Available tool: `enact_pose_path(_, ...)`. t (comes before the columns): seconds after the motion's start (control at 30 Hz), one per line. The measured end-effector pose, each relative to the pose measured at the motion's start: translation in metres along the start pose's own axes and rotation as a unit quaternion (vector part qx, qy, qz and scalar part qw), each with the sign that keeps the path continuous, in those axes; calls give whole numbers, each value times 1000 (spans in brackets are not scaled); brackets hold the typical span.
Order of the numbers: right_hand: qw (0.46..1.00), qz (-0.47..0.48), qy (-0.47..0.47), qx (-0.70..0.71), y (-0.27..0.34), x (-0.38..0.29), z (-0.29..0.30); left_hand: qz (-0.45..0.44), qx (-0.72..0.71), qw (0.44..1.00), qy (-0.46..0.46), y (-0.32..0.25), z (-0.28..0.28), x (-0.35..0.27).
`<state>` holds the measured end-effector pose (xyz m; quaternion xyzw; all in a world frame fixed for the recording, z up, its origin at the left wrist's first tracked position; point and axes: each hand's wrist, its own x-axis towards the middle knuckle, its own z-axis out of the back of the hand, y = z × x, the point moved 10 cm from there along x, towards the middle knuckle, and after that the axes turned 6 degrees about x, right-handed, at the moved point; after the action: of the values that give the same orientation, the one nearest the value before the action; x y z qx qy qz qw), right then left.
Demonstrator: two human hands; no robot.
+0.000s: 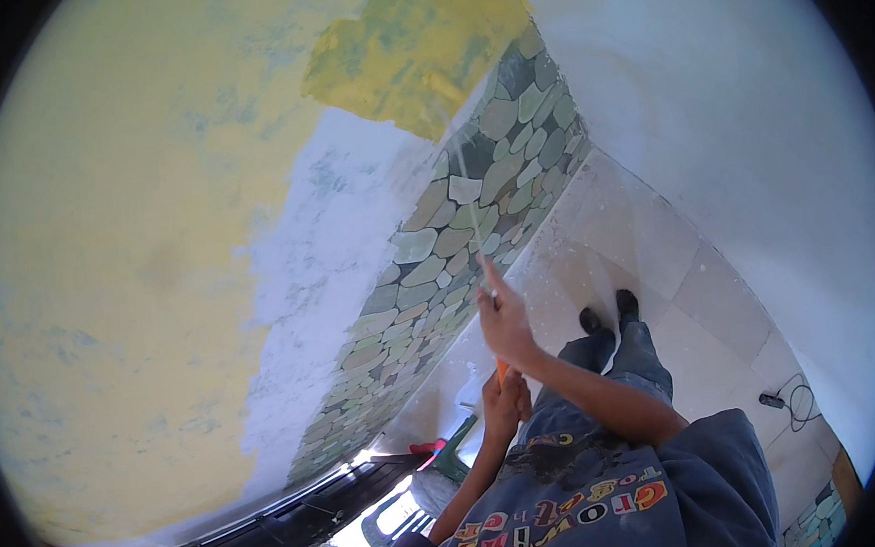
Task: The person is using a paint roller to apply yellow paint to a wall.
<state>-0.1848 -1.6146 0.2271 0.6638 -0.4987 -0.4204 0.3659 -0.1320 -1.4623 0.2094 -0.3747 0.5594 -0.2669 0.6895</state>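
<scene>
My right hand [507, 323] is wrapped around a thin pole [468, 189], one finger stretched along it. Lower down, my left hand [501, 406] grips the same pole near its orange handle part [502, 370]. The pole reaches up past the stone cladding to the painted wall. At its far end is what looks like a yellow-coated paint roller [444, 86], blurred against the paint. Darker, wet-looking yellow paint [401, 50] covers a patch around it. Paler yellow [126, 217] spreads over the wall to the left, with a white strip [328, 197] below the patch.
Stone-pattern cladding [436, 243] lines the wall's lower part, meeting a white wall [710, 69] at a corner. My shoes [626, 304] stand on a paint-spotted tile floor [654, 260]. A cable with a black plug or adapter [772, 401] lies at right. A green chair [456, 449] is at lower left.
</scene>
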Motion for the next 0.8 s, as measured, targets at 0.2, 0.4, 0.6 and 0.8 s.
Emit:
enact_pose_path(0.2,992,-40,-42,111,15,45,14,-23,-11,999,41,-44,-22,35)
enact_pose_path(0.4,994,72,-66,-40,-9,-20,-49,-13,-12,998,62,-2,62,-8)
enact_pose_path(0.6,997,-50,-38,51,-38,-55,-99,-34,-4,995,90,1,110,-33)
enact_pose_path(0.8,992,-23,-87,90,-5,-25,-98,-86,-40,986,135,-23,105,2)
